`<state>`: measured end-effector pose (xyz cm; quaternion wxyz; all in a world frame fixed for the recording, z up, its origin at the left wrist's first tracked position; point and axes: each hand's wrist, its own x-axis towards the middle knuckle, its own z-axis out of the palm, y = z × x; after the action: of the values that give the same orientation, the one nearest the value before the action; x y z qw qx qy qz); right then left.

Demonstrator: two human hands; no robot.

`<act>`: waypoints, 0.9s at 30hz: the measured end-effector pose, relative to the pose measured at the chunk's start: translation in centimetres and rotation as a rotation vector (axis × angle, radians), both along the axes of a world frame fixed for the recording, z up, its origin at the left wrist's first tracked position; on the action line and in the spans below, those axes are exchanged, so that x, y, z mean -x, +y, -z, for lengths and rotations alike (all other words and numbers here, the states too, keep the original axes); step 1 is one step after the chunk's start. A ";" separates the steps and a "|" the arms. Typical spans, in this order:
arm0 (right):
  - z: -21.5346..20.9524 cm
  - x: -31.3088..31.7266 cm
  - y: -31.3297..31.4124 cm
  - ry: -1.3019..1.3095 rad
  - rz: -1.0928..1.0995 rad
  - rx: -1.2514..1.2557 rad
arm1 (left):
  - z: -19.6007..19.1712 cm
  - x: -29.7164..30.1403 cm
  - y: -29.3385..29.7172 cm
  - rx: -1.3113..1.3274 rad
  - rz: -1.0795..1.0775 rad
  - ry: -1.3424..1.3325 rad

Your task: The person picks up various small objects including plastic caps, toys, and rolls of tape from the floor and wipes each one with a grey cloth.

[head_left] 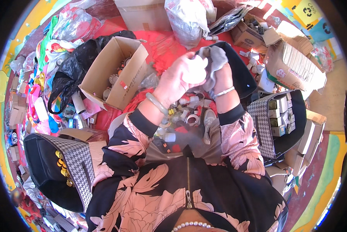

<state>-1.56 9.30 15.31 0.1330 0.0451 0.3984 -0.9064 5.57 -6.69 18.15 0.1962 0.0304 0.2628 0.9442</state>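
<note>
My left hand (pixel 175 75) is closed around a white rounded object (pixel 195 70), raised in front of me. Glare hides its details, and I cannot tell whether it is a cup. A grey cloth (pixel 216 58) is bunched in my right hand (pixel 223 79), close against the white object's right side; whether they touch is unclear. My right fingers are mostly covered by the cloth. Below my hands, several small cups and other small pieces (pixel 192 119) lie in a heap between my feet, beside a grey shoe (pixel 209 123).
An open cardboard box (pixel 100 75) with several cup-like pieces stands at the left. A black bin (pixel 241 77) sits behind my right hand. Houndstooth-patterned bins flank me, the right one (pixel 260 125) holding small boxes, the left one (pixel 78 166) yellow pieces. Plastic bags (pixel 187 23) lie ahead.
</note>
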 end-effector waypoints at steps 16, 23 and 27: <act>-1.2 -5.5 -5.8 0.589 0.145 -0.193 | -0.1 0.1 -0.3 -0.254 -0.184 -0.096; -1.0 -2.3 -3.4 0.385 0.068 0.155 | -0.6 0.2 -0.7 -0.238 -0.162 0.016; -4.7 -3.0 -3.1 0.675 -0.002 -0.712 | -0.6 0.2 -1.0 -0.023 -0.137 0.146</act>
<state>1.44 6.16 20.04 -0.0262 -0.2088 0.7044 -0.6779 5.37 -7.70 18.74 0.1112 0.0835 0.2669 0.9536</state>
